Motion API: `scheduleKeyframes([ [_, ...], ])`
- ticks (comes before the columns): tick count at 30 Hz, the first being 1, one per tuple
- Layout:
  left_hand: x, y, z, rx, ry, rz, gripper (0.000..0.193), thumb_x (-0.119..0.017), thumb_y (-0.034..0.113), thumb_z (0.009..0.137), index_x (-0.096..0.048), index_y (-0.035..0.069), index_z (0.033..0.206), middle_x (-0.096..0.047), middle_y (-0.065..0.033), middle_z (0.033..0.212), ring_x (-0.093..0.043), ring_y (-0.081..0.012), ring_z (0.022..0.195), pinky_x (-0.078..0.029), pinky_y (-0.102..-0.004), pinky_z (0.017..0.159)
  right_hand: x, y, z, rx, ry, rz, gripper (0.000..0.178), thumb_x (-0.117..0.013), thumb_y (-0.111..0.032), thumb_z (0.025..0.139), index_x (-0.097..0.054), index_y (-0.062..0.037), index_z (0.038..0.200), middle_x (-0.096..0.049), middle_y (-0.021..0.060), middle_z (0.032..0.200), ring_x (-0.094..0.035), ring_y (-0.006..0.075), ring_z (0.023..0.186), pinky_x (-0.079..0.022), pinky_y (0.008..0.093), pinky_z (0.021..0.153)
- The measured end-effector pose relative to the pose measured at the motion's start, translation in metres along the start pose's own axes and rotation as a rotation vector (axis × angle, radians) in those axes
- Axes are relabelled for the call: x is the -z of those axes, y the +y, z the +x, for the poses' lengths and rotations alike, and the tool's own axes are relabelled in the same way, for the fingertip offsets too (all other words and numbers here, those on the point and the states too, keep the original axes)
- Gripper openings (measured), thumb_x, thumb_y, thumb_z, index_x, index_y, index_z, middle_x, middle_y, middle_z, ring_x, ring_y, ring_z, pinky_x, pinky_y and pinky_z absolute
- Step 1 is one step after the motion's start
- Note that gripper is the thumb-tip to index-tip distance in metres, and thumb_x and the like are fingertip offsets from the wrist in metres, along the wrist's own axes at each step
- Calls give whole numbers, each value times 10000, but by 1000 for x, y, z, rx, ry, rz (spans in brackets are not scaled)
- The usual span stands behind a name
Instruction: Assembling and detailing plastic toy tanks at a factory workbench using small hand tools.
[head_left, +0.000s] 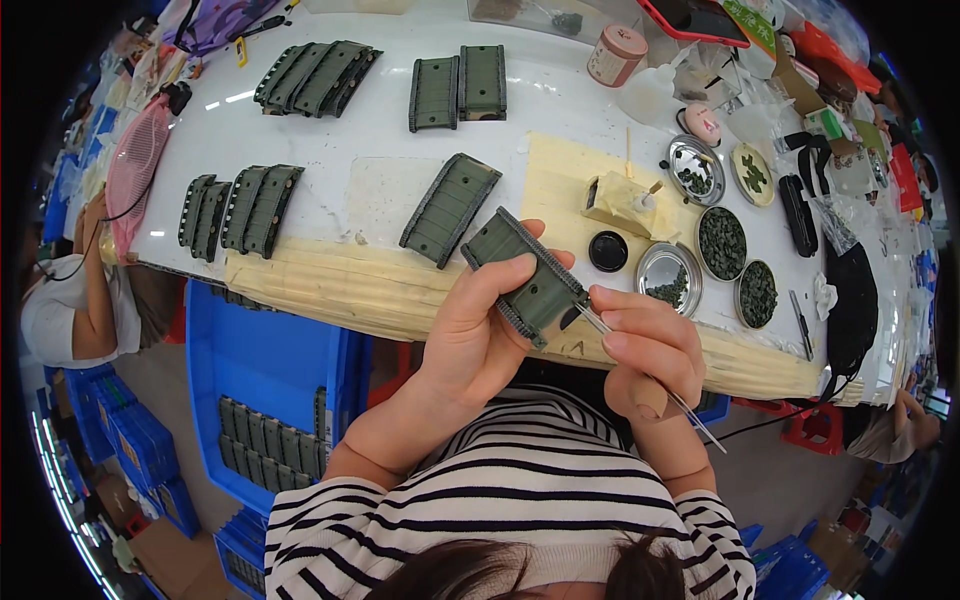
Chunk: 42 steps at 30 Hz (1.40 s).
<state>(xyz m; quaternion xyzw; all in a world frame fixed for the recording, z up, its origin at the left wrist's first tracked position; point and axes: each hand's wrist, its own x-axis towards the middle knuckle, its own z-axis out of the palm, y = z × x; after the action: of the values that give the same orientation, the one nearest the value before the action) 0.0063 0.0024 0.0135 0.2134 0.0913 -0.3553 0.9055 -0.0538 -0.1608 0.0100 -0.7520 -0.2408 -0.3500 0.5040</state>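
Left hand [468, 345], thumb on top, grips a ridged green panel [540, 293] aslant; right hand [655, 345] pinches slim, shiny metal tweezers [596, 320].

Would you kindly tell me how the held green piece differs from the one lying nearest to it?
The held piece is in the left hand; the lying piece rests on the table. The held piece slants down rightward in the picture, the lying piece down leftward. Tweezers in the right hand are at the held piece's end; no tool is at the lying piece. Both are dark green.
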Motion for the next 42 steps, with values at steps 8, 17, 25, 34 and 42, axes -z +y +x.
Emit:
scheduleKeyframes([
  [8, -1, 1, -1, -9, -6, 24, 357, -549, 128, 920, -469, 59, 1261, -609, -134, 1107, -616, -183, 1004, -517, -351, 886, 2, -1, 2, 11, -34, -8, 446, -558, -398, 901, -620, 23, 1035, -622, 164, 999, -657, 341, 982, -553, 379, 817],
  [17, -5, 0, -1, -18, 61, 52, 358, -560, 127, 920, -466, 60, 1258, -605, -133, 1120, -612, -184, 1015, -512, -350, 895, 6, 1, 9, 40, -68, -25, 424, -590, -372, 878, -637, 26, 1018, -637, 159, 967, -671, 343, 948, -565, 375, 777],
  [25, -3, -6, -1, -56, 61, 27, 371, -557, 130, 926, -444, 65, 1274, -600, -138, 1132, -609, -190, 1024, -500, -349, 916, 1, 3, 3, 9, -5, -19, 357, -585, -302, 918, -638, 39, 1010, -636, 170, 967, -670, 355, 945, -560, 368, 769],
  [34, -2, -9, -3, -103, 8, -23, 364, -548, 111, 931, -435, 72, 1275, -599, -142, 1121, -600, -190, 1042, -514, -351, 903, -1, 4, -1, 2, 29, 31, 374, -546, -308, 953, -637, 51, 1007, -630, 178, 964, -667, 372, 947, -555, 379, 776],
  [42, -1, -7, -3, -86, -11, -10, 362, -542, 116, 931, -434, 70, 1273, -603, -143, 1114, -607, -194, 1028, -511, -355, 903, 1, 7, 0, 37, 11, 38, 363, -546, -299, 956, -639, 49, 1002, -633, 174, 953, -671, 372, 934, -557, 381, 758],
])
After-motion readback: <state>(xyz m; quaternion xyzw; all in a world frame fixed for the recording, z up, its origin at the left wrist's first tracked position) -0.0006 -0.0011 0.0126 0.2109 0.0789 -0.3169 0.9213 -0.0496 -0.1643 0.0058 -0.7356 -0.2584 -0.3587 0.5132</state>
